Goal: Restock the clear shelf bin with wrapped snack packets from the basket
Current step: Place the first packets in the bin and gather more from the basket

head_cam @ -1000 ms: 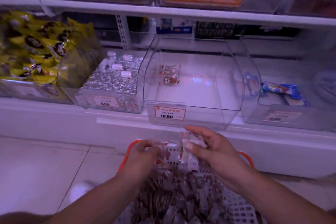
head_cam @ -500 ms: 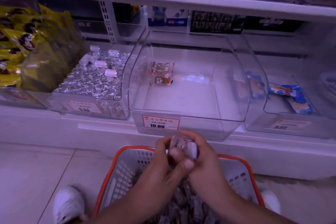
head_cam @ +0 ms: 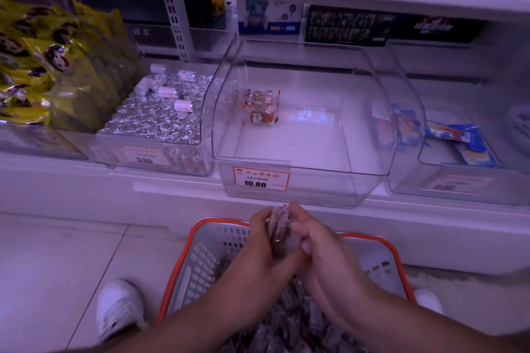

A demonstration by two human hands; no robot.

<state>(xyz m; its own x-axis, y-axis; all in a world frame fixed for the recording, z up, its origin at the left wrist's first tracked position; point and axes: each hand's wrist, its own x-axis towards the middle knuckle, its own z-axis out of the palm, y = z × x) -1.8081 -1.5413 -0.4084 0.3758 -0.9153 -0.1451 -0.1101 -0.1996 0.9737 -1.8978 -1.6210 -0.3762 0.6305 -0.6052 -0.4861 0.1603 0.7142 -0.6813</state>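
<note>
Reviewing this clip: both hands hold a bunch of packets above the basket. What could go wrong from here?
1. The left hand and right hand squeeze a loose bundle of packets; some could slip out on the lift.
2. The clear bin has a raised front lip, so the bundle might catch on it and spill toward the basket or floor.

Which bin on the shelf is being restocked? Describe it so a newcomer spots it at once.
On the lowest white shelf, directly above the orange-rimmed basket, sits the clear plastic bin with an orange tag reading 10.80. Unlike its neighbours, it holds only a few brown wrapped snack packets.
</note>
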